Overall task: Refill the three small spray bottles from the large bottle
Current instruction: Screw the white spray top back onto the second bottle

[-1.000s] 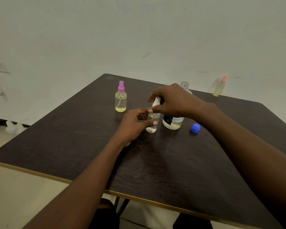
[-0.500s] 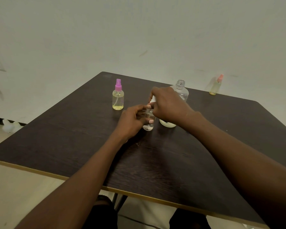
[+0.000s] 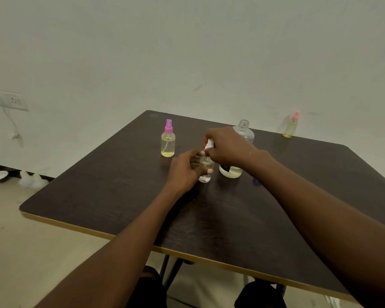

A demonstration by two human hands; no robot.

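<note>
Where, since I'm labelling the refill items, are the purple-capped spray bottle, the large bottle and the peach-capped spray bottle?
purple-capped spray bottle (image 3: 167,144): head view, clear body.
large bottle (image 3: 245,132): head view, shoulder below open neck.
peach-capped spray bottle (image 3: 288,128): head view, yellowish body.

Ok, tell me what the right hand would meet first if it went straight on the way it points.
The right hand points leftward and grips the white spray top of the small clear bottle. Past that, the purple-capped bottle looks like the next thing in line, though depth is unclear.
</note>
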